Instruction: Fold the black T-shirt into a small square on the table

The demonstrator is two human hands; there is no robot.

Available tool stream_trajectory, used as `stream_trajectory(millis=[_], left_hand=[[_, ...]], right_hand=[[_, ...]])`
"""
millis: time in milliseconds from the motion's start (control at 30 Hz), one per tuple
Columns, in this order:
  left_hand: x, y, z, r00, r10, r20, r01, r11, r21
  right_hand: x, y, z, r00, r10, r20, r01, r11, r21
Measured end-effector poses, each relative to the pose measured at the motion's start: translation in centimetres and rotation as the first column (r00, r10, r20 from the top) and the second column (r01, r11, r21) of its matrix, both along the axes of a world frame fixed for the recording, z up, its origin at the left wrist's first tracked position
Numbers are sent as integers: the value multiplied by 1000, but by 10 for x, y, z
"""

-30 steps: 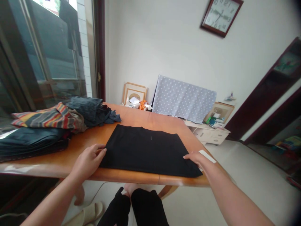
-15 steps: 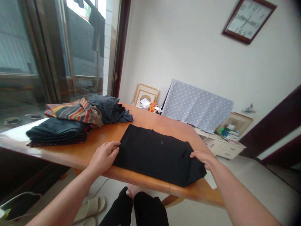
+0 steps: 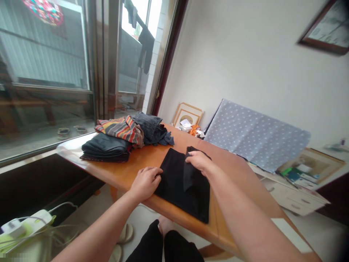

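A folded black garment (image 3: pixel 173 182) lies on the wooden table (image 3: pixel 231 160), close to its front edge. My left hand (image 3: pixel 145 185) is at the garment's left edge, fingers curled and closed on the cloth there. The right end of the garment is in my right hand (image 3: pixel 200 162), gripped between thumb and fingers and folded over onto the middle, its flap slightly raised. Part of the flap is hidden behind that hand. To the left sits a stack of folded dark clothes (image 3: pixel 106 146), with a striped cloth (image 3: pixel 117 129) and a crumpled grey-blue garment (image 3: pixel 148 127) on and beside it.
Beyond the table, a dotted grey cloth (image 3: pixel 256 134) covers something by the wall, near a white drawer cabinet (image 3: pixel 289 196). A glass door (image 3: pixel 106 72) stands left. Below are a power strip (image 3: pixel 38 220) with cables and slippers (image 3: pixel 125 233).
My right hand has brought the garment's right end leftward over its middle, making it shorter. My left hand stays at the left edge. The view has turned left.
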State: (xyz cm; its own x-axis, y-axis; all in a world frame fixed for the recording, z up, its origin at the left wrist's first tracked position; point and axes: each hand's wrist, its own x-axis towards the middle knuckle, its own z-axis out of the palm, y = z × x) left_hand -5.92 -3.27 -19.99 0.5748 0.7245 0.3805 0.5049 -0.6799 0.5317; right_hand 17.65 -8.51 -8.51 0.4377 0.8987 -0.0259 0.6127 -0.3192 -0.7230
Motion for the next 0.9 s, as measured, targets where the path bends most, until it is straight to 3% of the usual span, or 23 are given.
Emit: stream_trajectory(millis=[100, 167, 367, 600, 733, 900], left_hand=[[1, 1, -1, 1000, 0, 12, 0, 1000, -3], [1, 1, -2, 1000, 17, 23, -16, 1000, -19], [0, -3, 4, 992, 88, 92, -80, 993, -88], [-1, -8, 4, 991, 95, 93, -89, 993, -75], [1, -3, -5, 979, 120, 164, -103, 989, -109], [1, 6, -16, 900, 176, 399, -112, 978, -177]], right_hand=[[-38, 11, -7, 981, 120, -154, -128, 991, -48], [-43, 8, -10, 964, 115, -239, -132, 990, -54], [1, -26, -27, 967, -102, -235, 91, 994, -57], [30, -84, -70, 952, -221, -214, 204, 974, -99], [42, -104, -95, 963, -234, -136, 222, 970, -97], [49, -122, -101, 963, -192, 189, 215, 970, -111]])
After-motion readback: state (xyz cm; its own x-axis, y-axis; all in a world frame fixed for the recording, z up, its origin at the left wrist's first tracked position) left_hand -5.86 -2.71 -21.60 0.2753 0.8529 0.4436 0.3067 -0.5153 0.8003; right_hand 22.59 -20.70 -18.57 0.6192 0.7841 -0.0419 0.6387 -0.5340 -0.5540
